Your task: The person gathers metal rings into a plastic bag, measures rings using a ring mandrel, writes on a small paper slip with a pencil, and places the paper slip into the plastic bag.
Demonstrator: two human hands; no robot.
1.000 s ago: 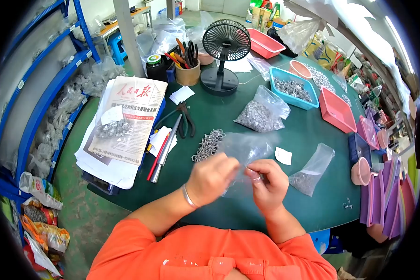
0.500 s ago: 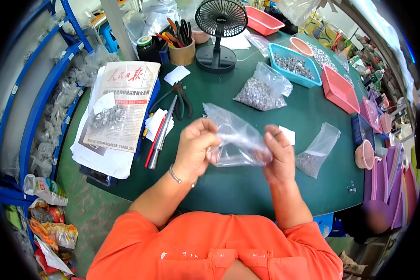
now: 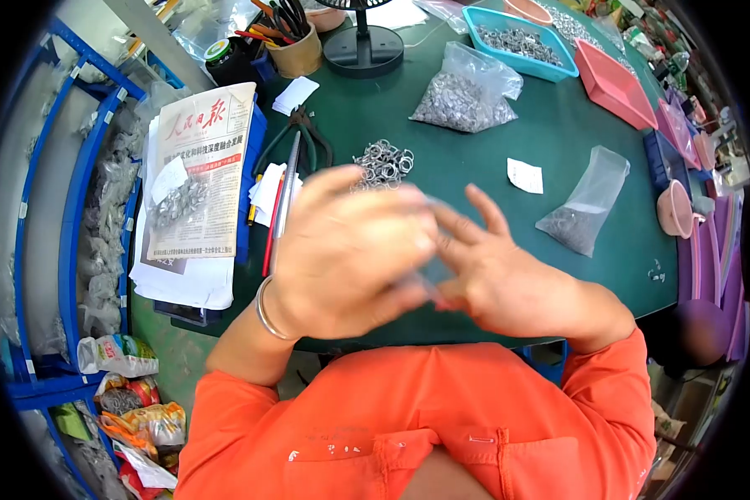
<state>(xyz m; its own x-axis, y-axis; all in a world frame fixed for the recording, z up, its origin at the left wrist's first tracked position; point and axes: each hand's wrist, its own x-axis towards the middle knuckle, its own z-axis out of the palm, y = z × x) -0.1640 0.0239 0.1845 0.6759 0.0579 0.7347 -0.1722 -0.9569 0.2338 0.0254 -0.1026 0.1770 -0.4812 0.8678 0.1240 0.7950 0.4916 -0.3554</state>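
My left hand, with a metal bangle at the wrist, is blurred by motion over the front of the green table. My right hand meets it from the right, one finger raised and the thumb side curled in. A sliver of the clear plastic bag shows between the hands at the right hand's thumb side; the rest is hidden. Just beyond my left hand lies a pile of metal rings. Past it sits a clear bag of small metal pieces.
A smaller filled bag and a white paper slip lie to the right. Pliers and a newspaper stack are left. Behind stand a fan, a blue tray and a pink tray.
The bag was spread between both hands and is now mostly hidden. My hands have come together, the left blurred. The view has shifted, and the ring pile now shows.
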